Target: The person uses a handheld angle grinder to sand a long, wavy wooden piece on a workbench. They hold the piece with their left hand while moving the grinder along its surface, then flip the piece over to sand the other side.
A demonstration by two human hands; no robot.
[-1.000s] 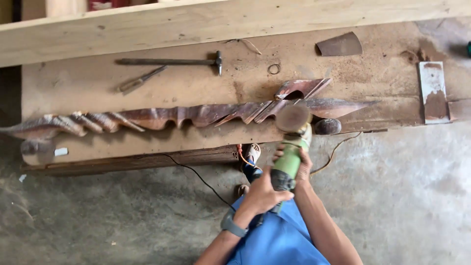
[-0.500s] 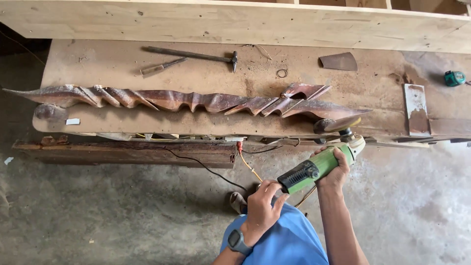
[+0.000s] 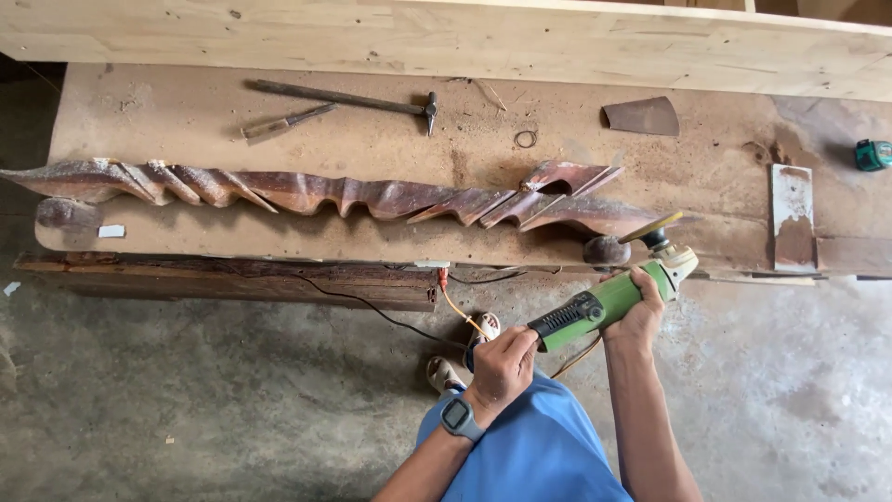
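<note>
the person holds a green angle grinder (image 3: 609,302) with both hands. the right hand (image 3: 641,311) is wrapped tight around the front of the green body, close to the head. the left hand (image 3: 502,364) is closed around the dark back end of the tool, at about 8 o'clock from the right hand. a grey watch (image 3: 458,417) sits on the left wrist.

the grinder points up toward 2 o'clock. its round sanding disc (image 3: 649,227) is tilted and sits right at the near edge of the table (image 3: 372,149), just beside the right end of a long twisted wood carving (image 3: 325,193). whether the disc touches the wood cannot be told. the carving is reddish brown and lies along the table from 9 o'clock to 3 o'clock. a dark round knob (image 3: 606,249) sits at the table edge near the disc.

at 12 o'clock from the carving lie a hammer (image 3: 348,98) and, next to it, a chisel (image 3: 279,122). a small ring (image 3: 526,138) lies to the right of them. a thin rusty metal scrap (image 3: 639,116) lies further right. a flat metal plate (image 3: 793,216) is at 3 o'clock, and a teal tape measure (image 3: 874,154) is near the far right edge. a big pale wooden beam (image 3: 465,42) runs across the top. a black cord (image 3: 372,311) hangs below the table over the concrete floor (image 3: 186,400).
</note>
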